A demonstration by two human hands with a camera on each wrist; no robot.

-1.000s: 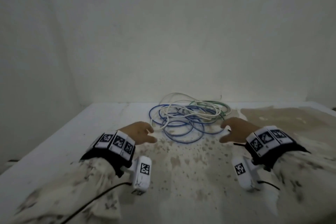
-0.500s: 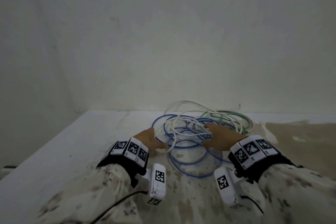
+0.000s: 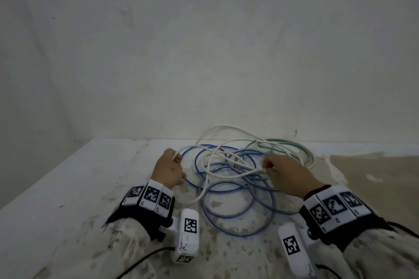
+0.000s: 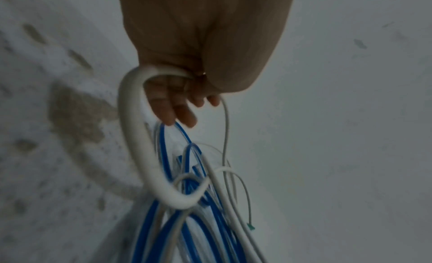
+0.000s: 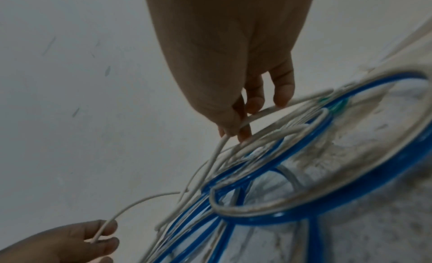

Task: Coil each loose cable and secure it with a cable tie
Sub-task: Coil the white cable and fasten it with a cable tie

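A tangle of cables lies at the back of the table: a white cable (image 3: 227,128), a blue cable (image 3: 238,216) in several loops, and a green cable (image 3: 305,150) at the far right. My left hand (image 3: 178,159) grips the white cable at the tangle's left edge; in the left wrist view the white cable (image 4: 131,137) curves out from under my thumb. My right hand (image 3: 266,168) pinches another stretch of it at the tangle's middle, and in the right wrist view my right hand (image 5: 233,133) holds it above the blue cable (image 5: 304,211).
The white table (image 3: 68,188) is stained and speckled, with a brown patch (image 3: 374,170) at the right. A plain wall (image 3: 204,52) stands right behind the cables. No cable tie shows in any view.
Both hands have moved forward into the tangle and taken hold of the white cable, lifting part of it off the blue loops. The head view has shifted closer.
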